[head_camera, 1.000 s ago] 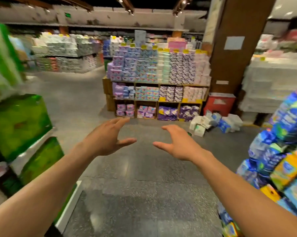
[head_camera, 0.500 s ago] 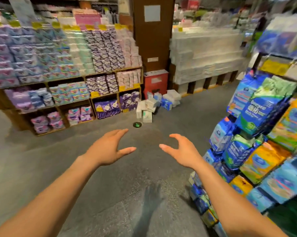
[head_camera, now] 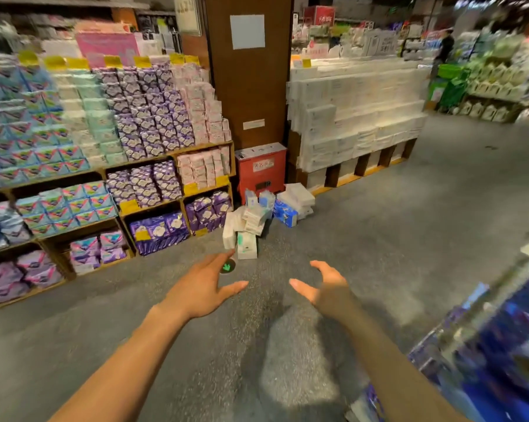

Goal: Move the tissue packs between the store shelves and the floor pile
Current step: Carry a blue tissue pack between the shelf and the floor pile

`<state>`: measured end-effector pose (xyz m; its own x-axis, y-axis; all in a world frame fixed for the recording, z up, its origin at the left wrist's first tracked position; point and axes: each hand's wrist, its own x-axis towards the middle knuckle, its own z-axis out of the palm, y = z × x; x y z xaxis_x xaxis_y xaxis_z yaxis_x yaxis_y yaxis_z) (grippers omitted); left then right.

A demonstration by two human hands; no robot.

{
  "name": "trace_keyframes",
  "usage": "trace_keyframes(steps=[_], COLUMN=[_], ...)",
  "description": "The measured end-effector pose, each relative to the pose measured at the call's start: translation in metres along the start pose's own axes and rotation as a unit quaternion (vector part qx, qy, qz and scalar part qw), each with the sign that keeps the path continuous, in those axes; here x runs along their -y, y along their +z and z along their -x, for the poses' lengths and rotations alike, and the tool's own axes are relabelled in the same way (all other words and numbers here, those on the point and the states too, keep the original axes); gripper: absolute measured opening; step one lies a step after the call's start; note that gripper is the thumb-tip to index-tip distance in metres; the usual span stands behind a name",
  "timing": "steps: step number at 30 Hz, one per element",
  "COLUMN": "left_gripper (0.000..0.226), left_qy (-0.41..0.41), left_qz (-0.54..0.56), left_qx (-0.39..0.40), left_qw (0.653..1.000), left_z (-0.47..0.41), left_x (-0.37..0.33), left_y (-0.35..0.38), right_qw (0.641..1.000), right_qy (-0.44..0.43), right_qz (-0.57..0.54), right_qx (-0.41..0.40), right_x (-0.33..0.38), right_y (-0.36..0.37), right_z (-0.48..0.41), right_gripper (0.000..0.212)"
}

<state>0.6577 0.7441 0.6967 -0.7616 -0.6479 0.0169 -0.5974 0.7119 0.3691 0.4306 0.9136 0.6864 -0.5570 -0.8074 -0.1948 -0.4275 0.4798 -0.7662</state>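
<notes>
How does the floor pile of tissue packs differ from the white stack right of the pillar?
The floor pile is jumbled, packs tilted; the white stack sits in level rows. The floor pile mixes white and blue packs; the white stack is all white. The floor pile is much lower than the white stack. Both sit by the pillar.

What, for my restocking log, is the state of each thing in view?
left hand: open, holds nothing.
right hand: open, holds nothing.
floor pile: loose packs jumbled on the floor, untouched.
store shelves: stocked with packs on every level.
red box: upright at the pillar's foot.
</notes>
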Motion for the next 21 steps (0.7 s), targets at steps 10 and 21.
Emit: trace_keyframes(steps=[10,21], left_gripper=[0.119,0.135], left_qy=[0.037,0.118], left_qz=[-0.007,-0.109], left_qx=[0.035,0.106], left_qw=[0.999,0.981], left_z=[-0.325,-0.687], left_x=[0.093,0.147], left_y=[0.031,0.035], right_qw=[0.997,0.985], right_qy=[0.006,0.064], right_qz=[0.072,0.159], right_qx=[-0.029,-0.037], right_x=[0.021,0.005], right_y=[-0.018,-0.075], right_z=[-0.311,-0.614], right_gripper=[0.090,0.097])
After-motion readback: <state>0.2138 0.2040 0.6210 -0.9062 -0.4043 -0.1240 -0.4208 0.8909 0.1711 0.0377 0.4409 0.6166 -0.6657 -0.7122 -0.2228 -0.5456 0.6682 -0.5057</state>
